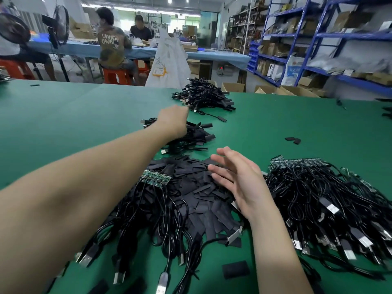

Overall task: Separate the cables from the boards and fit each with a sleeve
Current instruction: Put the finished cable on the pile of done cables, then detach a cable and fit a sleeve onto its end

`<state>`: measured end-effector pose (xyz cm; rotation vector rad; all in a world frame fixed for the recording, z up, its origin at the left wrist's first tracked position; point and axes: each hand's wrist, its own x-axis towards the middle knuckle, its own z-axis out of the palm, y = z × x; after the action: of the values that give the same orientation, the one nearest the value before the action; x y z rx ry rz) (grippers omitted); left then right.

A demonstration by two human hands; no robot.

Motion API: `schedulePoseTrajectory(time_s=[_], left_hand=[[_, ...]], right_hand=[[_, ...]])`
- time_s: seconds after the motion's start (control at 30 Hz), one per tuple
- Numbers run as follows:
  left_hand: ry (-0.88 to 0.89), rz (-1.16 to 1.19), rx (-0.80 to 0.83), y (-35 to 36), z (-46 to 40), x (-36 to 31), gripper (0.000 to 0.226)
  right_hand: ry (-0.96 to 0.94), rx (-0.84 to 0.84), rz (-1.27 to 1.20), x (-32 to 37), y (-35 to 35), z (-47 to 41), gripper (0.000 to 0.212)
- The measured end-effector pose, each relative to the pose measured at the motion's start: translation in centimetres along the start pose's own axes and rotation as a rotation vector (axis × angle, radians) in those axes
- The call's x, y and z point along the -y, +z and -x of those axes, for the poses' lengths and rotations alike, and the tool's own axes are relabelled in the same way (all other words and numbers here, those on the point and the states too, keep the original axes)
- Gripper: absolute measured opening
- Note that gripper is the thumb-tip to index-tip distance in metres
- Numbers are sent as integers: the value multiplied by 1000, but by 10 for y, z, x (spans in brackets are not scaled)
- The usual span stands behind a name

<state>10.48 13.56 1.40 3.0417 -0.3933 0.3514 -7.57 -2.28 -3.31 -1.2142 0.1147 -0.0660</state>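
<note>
My left hand [172, 120] is stretched far forward over a small pile of sleeved cables [197, 137], knuckles up and fingers curled under; whether it holds anything is hidden. My right hand [237, 177] hovers open, fingers spread, over a heap of flat black sleeves [197, 187] in front of me. A green board strip [157, 178] with black USB cables [152, 219] still attached lies left of the sleeves. A larger bundle of boards and cables [318, 192] lies to the right. A pile of finished cables [203, 95] sits at the far side.
The green table [74, 115] stretches wide on the left. Two loose sleeves [293, 140] lie at right. Beyond the table are a white sack [168, 62], cardboard boxes [233, 87], blue shelving [318, 39] and seated people at a blue bench.
</note>
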Motion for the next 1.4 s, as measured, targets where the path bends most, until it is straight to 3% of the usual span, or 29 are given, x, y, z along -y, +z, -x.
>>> schedulePoseTrajectory(time_s=[0.1,0.27,0.47,0.57,0.67,0.93,1.17,1.4], left_hand=[[-82,31,230,33,3,-1,16],[-109,180,213,38,-2,9,31],[-64,360,192,35,11,20,33],[-50,420,104,35,37,22,20],[-83,499,-77,31,72,21,11],[-205,482,-226,38,149,23,30],[-193,516,-236,30,148,34,57],[-225,447,-415,23,151,26,61]], right_hand=[[1,8,14,-3,0,-1,20],[2,22,29,-4,0,-1,21],[13,25,72,-5,6,0,19],[1,12,185,-8,13,-1,15],[-41,44,448,-16,24,-3,13],[-200,165,970,-41,57,1,11],[-207,143,748,-40,66,3,13],[-52,33,528,-39,74,6,14]])
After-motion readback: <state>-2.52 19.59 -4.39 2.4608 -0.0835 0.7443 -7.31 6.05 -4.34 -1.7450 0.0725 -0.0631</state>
